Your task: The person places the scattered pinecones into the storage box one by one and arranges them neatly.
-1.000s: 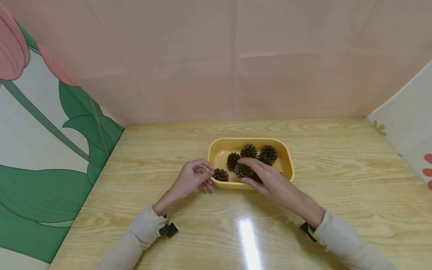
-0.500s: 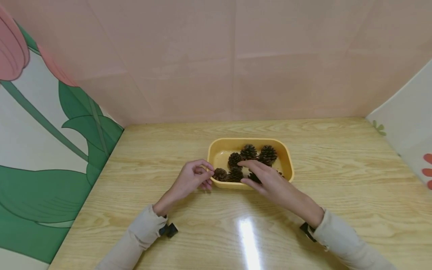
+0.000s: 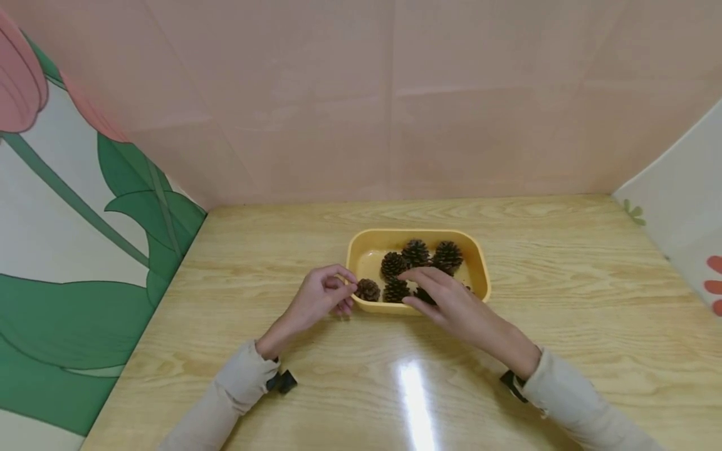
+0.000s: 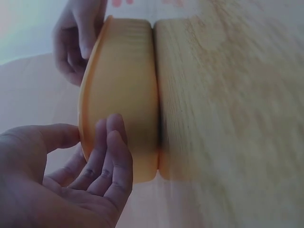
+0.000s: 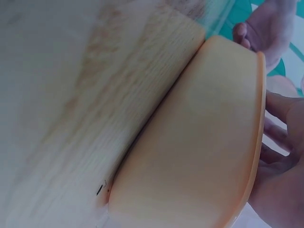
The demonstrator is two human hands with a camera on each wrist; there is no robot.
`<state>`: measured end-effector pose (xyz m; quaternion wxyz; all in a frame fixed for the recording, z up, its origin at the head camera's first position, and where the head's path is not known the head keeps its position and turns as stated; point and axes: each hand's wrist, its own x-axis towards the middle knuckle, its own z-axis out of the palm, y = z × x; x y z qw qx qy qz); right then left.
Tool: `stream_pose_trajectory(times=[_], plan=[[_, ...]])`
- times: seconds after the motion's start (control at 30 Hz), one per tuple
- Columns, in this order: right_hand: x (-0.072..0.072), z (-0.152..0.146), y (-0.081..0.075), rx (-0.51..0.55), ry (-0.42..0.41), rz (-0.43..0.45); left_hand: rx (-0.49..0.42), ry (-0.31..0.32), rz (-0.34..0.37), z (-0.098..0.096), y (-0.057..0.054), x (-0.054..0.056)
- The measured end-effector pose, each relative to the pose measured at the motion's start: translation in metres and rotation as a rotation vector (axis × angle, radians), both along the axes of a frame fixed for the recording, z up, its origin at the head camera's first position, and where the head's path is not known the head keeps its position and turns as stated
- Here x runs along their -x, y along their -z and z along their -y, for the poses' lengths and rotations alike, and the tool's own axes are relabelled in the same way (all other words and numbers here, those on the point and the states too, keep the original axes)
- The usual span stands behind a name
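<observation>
A yellow plastic basin (image 3: 369, 307) holds several brown pine cones. At its left end my left hand (image 3: 326, 293) pinches the rim, thumb on top and fingers against the outer wall, as the left wrist view (image 4: 90, 175) also shows. My right hand (image 3: 451, 304) reaches over the front rim, thumb and fingers spread apart with nothing between them. Just left of those fingertips lies one pine cone (image 3: 396, 290); another pine cone (image 3: 368, 289) sits in the front left corner. Under the right palm, a dark pine cone (image 3: 424, 295) is partly hidden.
Farther back in the basin are more pine cones (image 3: 415, 252). The basin stands on a wood-grain table (image 3: 282, 250). Behind rises a pink backdrop (image 3: 316, 125), with a flower-printed panel (image 3: 62, 338) at left and a white panel (image 3: 677, 213) at right.
My right hand let go of a pine cone, which dropped to the basin floor beside the front left one. The left hand stayed at the rim.
</observation>
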<state>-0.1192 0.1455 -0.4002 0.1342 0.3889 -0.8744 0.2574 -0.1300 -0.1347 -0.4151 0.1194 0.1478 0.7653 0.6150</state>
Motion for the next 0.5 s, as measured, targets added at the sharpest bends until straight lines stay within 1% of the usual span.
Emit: stream_pose_trajectory(times=[0.13,0.2,0.37,0.5], plan=[[0.000,-0.005,-0.002,-0.003,0.027,0.014,0.082,0.015,-0.052,-0.001,-0.002,-0.001],[0.002,-0.008,-0.005,-0.007,0.039,0.002,0.122,0.020,-0.092,-0.001,-0.002,-0.001],[0.011,-0.020,-0.020,0.005,0.073,-0.082,0.262,0.009,-0.264,0.004,-0.007,0.000],[0.016,-0.037,-0.034,0.021,0.132,-0.133,0.364,-0.022,-0.396,0.009,-0.014,-0.004]])
